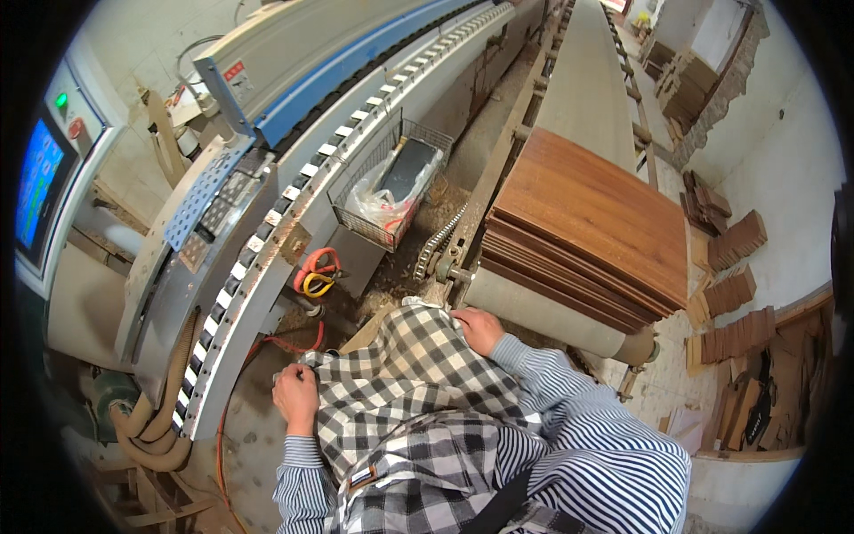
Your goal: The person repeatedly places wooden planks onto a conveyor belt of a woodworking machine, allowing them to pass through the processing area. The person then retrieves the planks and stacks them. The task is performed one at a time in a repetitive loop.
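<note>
A black-and-white checkered apron [418, 356] hangs from my body and is spread out in front of me. At its left edge my left hand [296, 396] is closed, the fingers curled around the cloth. My right hand [479, 329] grips the far right edge, close to the end of the roller conveyor. Between the two hands the fabric sags in loose folds. Beyond my right hand lies a stack of reddish-brown wood planks [587, 222], its layers slightly uneven. A pair of scissors [318, 272] with red and yellow handles hangs on the machine's side, ahead of my left hand.
A long machine [347, 62] with a toothed feed track runs along the left, beside a lit screen [43, 182]. On its side hangs a wire basket [391, 182] holding a plastic bag and a dark flat object. The belt conveyor [583, 80] stretches away; plank piles [734, 334] stand at right.
</note>
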`<state>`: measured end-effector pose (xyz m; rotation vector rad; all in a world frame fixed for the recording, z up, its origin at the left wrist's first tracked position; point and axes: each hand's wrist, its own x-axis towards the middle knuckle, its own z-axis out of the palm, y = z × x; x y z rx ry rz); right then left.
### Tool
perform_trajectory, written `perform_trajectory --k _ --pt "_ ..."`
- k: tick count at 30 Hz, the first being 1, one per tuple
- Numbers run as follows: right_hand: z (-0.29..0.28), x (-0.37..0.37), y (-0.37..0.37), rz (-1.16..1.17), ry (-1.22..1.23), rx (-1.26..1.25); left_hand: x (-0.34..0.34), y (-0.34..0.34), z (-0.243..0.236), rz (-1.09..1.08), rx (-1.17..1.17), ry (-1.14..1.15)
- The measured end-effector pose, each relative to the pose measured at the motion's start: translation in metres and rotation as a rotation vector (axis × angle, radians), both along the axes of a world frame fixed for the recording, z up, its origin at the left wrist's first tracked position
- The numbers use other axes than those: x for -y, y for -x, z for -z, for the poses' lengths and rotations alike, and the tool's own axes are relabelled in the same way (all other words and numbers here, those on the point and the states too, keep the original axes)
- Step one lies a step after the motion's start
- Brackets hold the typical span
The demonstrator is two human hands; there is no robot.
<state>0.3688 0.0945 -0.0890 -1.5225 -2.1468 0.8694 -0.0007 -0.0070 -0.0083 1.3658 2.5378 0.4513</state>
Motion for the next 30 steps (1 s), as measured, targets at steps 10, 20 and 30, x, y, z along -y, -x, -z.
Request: perform_trajectory --k 10,20,30 --pt "-0.212 -0.078 -0.043 0.082 -0.917 0.588 -0.004 -0.001 -0.001 0.051 -0.021 -0.098" --pt "-0.192 0.026 -0.011 -0.007 -1.230 0.313 -0.002 0.003 0.005 0.056 -0.058 -0.109" --pt "-0.152 0.052 -0.131 0.907 0.100 -1.629 0.000 0.006 0.009 0.042 -0.068 -0.102"
